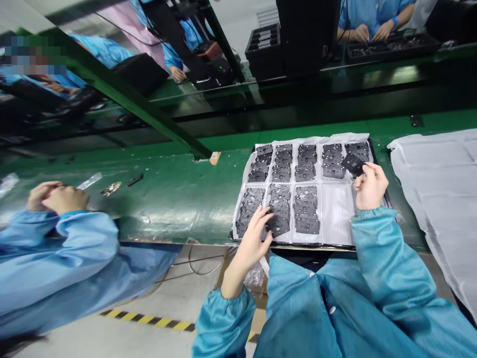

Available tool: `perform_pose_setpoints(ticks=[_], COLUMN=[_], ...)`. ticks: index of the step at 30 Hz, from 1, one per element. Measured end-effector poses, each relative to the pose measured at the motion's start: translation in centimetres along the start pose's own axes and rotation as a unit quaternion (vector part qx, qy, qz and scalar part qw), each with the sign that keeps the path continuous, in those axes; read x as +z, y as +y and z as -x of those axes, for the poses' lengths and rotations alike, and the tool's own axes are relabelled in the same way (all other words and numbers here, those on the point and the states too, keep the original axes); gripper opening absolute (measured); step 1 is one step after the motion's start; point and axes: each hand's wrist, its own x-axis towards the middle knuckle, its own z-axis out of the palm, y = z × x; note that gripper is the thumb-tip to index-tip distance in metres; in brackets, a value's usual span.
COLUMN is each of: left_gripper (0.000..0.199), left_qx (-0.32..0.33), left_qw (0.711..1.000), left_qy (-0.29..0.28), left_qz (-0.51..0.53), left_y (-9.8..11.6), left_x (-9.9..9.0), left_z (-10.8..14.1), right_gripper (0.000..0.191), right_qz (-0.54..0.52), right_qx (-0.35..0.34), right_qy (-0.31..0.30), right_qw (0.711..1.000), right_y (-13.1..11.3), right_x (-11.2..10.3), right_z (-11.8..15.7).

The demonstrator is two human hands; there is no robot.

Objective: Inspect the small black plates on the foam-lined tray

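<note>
A white-lined tray (337, 211) lies before me, its compartments filled with overlapping rows of thin black plates (307, 211). Between the thumb and fingers of my right hand (370, 186) is a single black plate (353, 164), raised over the tray's right side near the far-right compartment. My left hand (255, 233) rests at the front left of the tray, its fingers spread beside the plates in the front-left compartments. Whether those fingertips touch a plate, I cannot tell. Two near compartments at the right show bare white liner.
White sheeting (439, 184) covers the right of the green bench (179, 194). At left, a co-worker's hands (59, 198) are near small loose parts (111, 189). A slanted green post (149, 112) meets the bench behind. Across it, another person's hands (372, 33) work over a black tray.
</note>
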Motion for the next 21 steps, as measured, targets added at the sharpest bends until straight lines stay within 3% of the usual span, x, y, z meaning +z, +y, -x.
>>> perform_pose_setpoints(ticks=[8,12,17,21], left_gripper=[0.037,0.035,0.026,0.028], left_qx=[0.037,0.045,0.031,0.036], left_qw=[0.999,0.999,0.998,0.999], left_qy=[-0.015,-0.021,-0.049,-0.033], left_qz=[-0.005,0.002,0.022,0.017], left_y=[-0.8,-0.9,0.2,2.0], left_x=[1.0,0.7,0.0,0.0], left_z=[0.2,0.4,-0.3,-1.0], right_gripper=[0.023,0.024,0.022,0.020], right_qz=[-0.003,-0.017,-0.027,-0.026], right_qx=[0.018,0.010,-0.004,-0.004], right_qy=[0.002,0.041,0.058,0.067], right_qw=[1.000,0.999,0.998,0.997], right_y=[-0.2,-0.5,-0.7,-0.6], right_x=[0.1,-0.3,-0.6,-0.7], right_z=[0.2,-0.4,-0.7,-0.8])
